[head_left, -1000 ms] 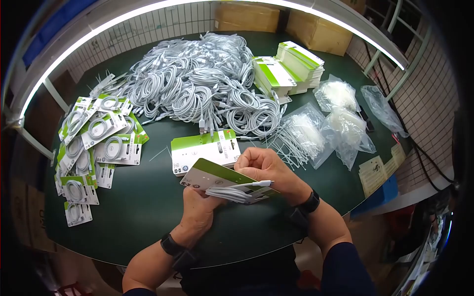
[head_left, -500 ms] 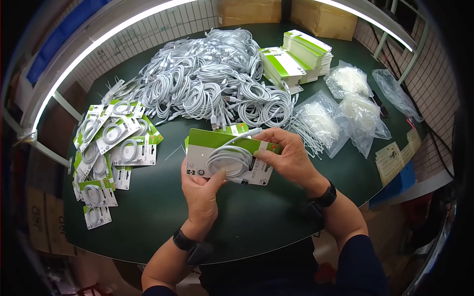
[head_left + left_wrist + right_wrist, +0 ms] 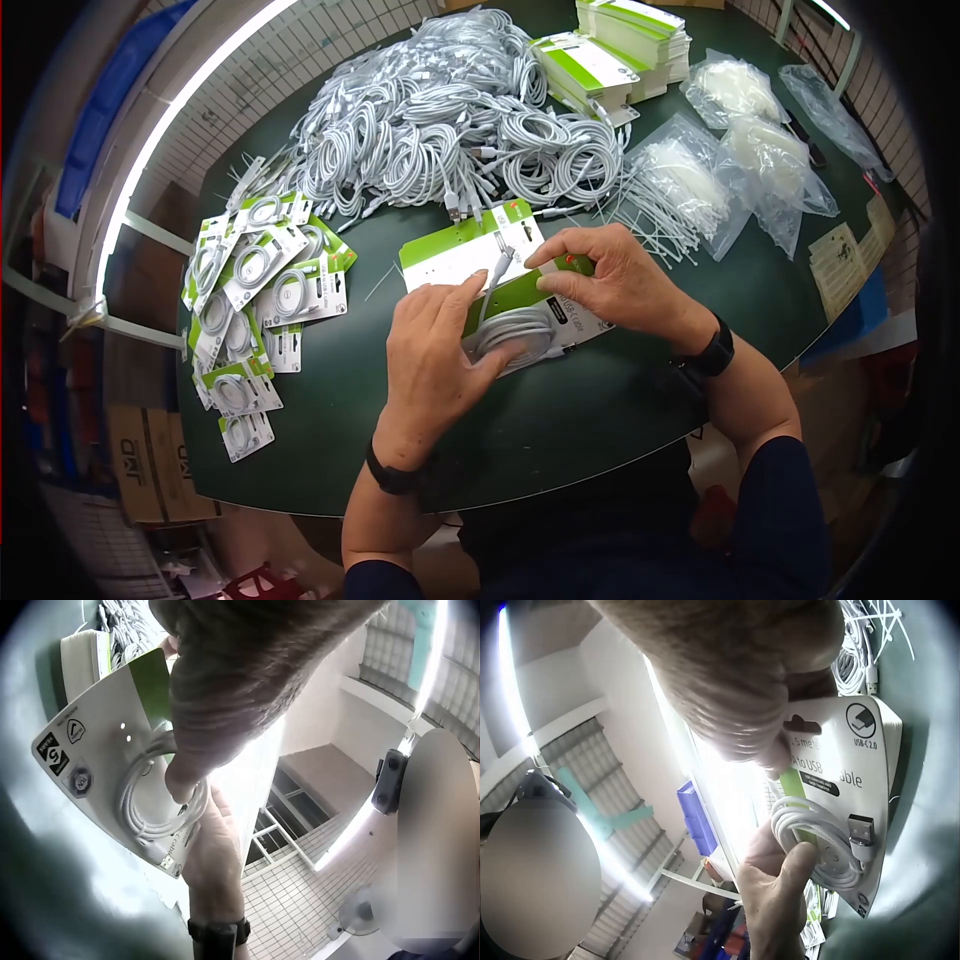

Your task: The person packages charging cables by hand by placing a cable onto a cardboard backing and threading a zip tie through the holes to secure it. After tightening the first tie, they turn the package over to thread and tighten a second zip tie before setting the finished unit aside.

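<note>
A white and green card (image 3: 590,325) with a coiled white cable (image 3: 520,333) on its face is held between both hands above the table. The left hand (image 3: 430,360) grips the card's left part, its thumb pressing on the coil, as the right wrist view also shows. At the card's upper right edge, the right hand (image 3: 625,280) pinches the green strip between thumb and forefinger. One cable end (image 3: 497,268) sticks up over the top edge between the hands. A USB plug (image 3: 861,829) lies against the card in the right wrist view.
Behind the hands lies a stack of cards (image 3: 450,258), then a large heap of coiled cables (image 3: 410,130). Finished-looking cards with cables (image 3: 290,292) are spread at left. Card stacks (image 3: 640,50) and bags of white ties (image 3: 685,180) are at back right.
The card has tilted and moved lower against the stack in the head view. The left hand has come over its left side, and the cable end now points up. The head view has shifted.
</note>
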Available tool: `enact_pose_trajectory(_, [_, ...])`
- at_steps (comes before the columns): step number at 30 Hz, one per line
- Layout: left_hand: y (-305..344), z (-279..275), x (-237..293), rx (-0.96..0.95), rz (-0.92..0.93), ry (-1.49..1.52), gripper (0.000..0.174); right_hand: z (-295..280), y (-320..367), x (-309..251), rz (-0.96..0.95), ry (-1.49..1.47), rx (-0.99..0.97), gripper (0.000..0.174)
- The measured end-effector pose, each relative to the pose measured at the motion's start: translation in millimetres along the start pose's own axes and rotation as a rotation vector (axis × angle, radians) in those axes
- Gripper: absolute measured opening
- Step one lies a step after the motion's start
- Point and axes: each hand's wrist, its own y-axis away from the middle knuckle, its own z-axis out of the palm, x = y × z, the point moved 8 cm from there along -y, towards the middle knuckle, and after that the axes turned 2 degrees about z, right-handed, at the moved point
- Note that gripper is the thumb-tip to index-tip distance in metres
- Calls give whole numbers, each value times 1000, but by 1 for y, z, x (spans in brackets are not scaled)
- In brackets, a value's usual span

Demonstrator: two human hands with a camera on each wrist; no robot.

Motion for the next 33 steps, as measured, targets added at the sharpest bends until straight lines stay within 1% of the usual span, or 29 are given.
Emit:
enact_pose_trajectory(2, [4,5,-6,-30,-37,-22,63,0,-1,-1,7,-7,-8,22])
enact_pose_trajectory(3, [4,5,-6,-39,-40,-26,63,0,-1,-1,10,6,-20,22])
enact_pose_trajectory(5, [3,5,-7,-22,-81,80,54,4,1,0,20,20,-33,22])
enact_pose_trajectory(6, [3,6,-8,-6,-102,138,49,4,1,-4,-32,-10,12,24])
enact_pose_trajectory(8, [3,7,-9,28,-85,151,47,0,1,-12,-134,-61,95,29])
enact_pose_trajectory(9, [4,7,-9,61,-64,157,46,1,2,-10,-130,-50,87,29])
enact_pose_trajectory(10, [4,6,-9,94,-45,163,45,3,4,-15,-222,58,73,33])
enact_pose_trajectory(12, [5,7,-9,99,-60,170,44,10,9,-27,-412,272,41,41])
enact_pose_trajectory(13, [5,8,-9,94,-69,170,43,12,9,-29,-411,278,30,41])
enact_pose_trajectory(15, [7,8,-8,95,-88,178,43,11,10,-35,-402,275,113,43])
enact_pose_trajectory(16, [7,8,-5,90,-65,138,44,10,10,-37,-399,275,153,44])
enact_pose_trajectory(17, [6,7,-2,87,-44,98,45,13,10,-39,-400,283,137,44])
enact_pose_trajectory(20, [8,8,2,110,-39,77,45,12,10,-43,-365,288,151,31])
enact_pose_trajectory(21, [8,8,2,116,-34,77,45,13,8,-43,-372,301,130,31])
enact_pose_trajectory(23, [7,9,3,130,-35,81,44,18,9,-36,-434,337,124,24])
enact_pose_trajectory(25, [8,9,6,151,-23,76,40,21,9,-30,-465,354,116,21])
enact_pose_trajectory(31, [8,10,4,143,25,106,30,16,6,-18,-437,298,158,20])
enact_pose_trajectory(33, [7,8,8,161,99,112,28,13,7,-15,-419,278,171,20])
